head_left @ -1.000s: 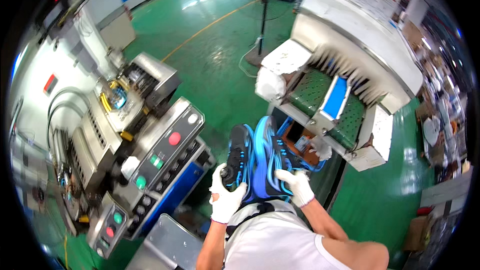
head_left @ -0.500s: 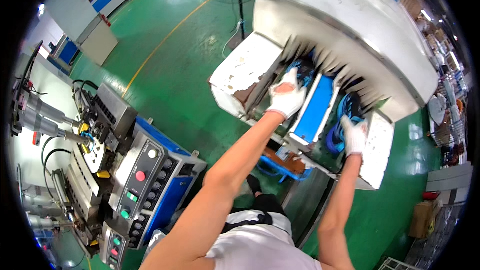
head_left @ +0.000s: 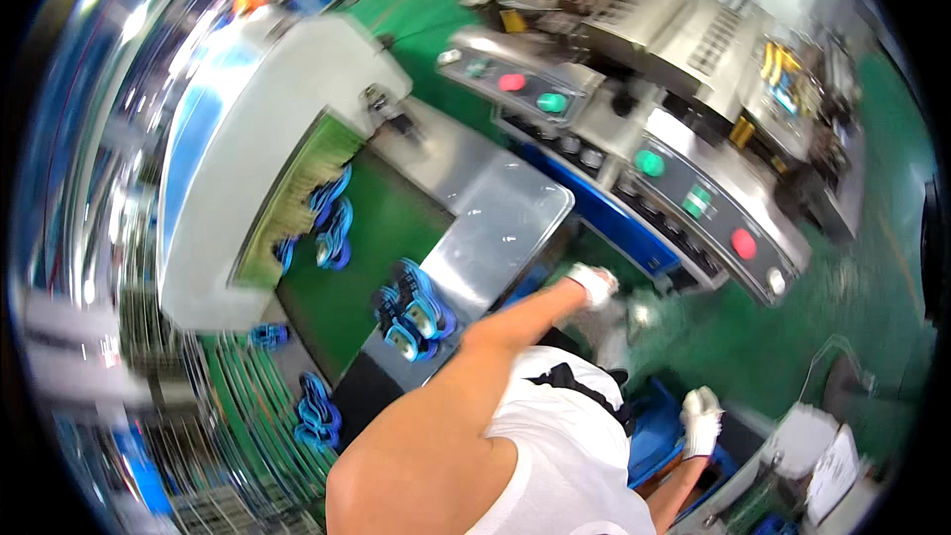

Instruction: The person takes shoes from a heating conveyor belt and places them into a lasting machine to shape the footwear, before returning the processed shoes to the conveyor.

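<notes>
My left hand, in a white glove, hangs between the metal table and a control-panel machine, touching neither. Its fingers are foreshortened and blurred; no object shows in it. My right hand, also gloved, is lower right beside a blue bin. Its fingers look loosely extended, with nothing in them. A pair of blue-and-black shoes sits on the near end of the metal table, left of my left forearm. More such shoes lie on a green conveyor belt at a fringed opening.
A white hooded machine stands at the left over the belt. The control-panel machine with coloured buttons fills the upper right. Another shoe pair lies by a rack of rods. White machine parts are at lower right.
My view has swung round to the left. Both hands have come away from the shoes at the fringed machine, whose near part now lies at lower right.
</notes>
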Motion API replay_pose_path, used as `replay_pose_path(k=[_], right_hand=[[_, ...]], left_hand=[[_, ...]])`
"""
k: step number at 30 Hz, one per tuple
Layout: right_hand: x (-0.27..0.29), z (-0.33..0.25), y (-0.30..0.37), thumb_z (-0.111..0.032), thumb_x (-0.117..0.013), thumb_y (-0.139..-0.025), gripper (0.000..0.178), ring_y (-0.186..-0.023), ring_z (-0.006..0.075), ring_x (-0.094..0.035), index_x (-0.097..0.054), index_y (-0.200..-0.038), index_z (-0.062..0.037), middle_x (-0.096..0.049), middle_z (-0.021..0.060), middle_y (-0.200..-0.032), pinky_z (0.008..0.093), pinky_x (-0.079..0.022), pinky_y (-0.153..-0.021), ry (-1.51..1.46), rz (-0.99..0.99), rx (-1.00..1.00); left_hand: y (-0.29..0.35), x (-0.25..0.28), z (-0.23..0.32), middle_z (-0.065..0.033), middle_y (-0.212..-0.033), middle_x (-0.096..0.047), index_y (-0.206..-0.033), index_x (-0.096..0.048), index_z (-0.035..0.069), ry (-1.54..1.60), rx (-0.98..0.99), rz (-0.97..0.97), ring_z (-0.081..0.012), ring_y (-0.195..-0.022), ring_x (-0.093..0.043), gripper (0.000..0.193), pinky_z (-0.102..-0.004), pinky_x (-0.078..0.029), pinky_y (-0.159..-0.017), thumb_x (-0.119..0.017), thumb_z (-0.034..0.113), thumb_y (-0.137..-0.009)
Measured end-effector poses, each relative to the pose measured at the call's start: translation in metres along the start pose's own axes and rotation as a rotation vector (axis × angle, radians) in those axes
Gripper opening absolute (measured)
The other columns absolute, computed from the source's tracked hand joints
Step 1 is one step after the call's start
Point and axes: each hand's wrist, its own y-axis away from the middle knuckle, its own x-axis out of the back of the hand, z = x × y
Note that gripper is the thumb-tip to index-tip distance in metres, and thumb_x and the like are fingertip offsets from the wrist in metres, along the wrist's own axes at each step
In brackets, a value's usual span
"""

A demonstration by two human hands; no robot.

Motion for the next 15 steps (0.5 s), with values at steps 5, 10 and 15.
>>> replay_pose_path(k=[5, 10, 15], right_hand=[[-0.088, -0.034, -0.045, -0.027, -0.072, -0.095, 0.057, -0.108, 0.0249, -0.066, -0.055, -0.139, 0.0050, -0.066, 0.0192, -0.129, 0.0366, -0.054, -0.089, 0.173, -0.201, 0.088], [-0.158, -0.057, -0.062, -0.018, -0.070, -0.092, 0.022, -0.052, 0.0127, -0.051, -0.063, -0.111, -0.0077, -0.055, 0.0000, -0.067, 0.0324, -0.043, -0.044, 0.141, -0.394, -0.255], [-0.154, -0.091, -0.092, -0.047, -0.073, -0.083, 0.057, -0.103, 0.0373, -0.069, -0.068, -0.130, -0.0153, -0.074, 0.0139, -0.116, 0.0483, -0.053, -0.093, 1.053, -0.478, 0.221]], left_hand=[[0.258, -0.032, -0.293, -0.0176, -0.104, -0.074, -0.102, -0.073, 0.008, 0.305, 0.974, 0.818, -0.0395, -0.100, -0.070, 0.031, -0.0494, -0.056, -0.088, -0.063, 0.035, -0.092], [0.440, -0.054, -0.453, -0.0169, -0.118, -0.072, -0.115, -0.068, 0.013, 0.374, 1.332, 1.007, -0.0368, -0.114, -0.067, 0.036, -0.0520, -0.050, -0.097, -0.065, 0.039, -0.091], [0.545, -0.039, -0.541, -0.0220, -0.127, -0.067, -0.130, -0.064, 0.006, 0.412, 1.499, 0.952, -0.0390, -0.119, -0.064, 0.058, -0.0494, -0.049, -0.103, -0.066, 0.047, -0.089]])
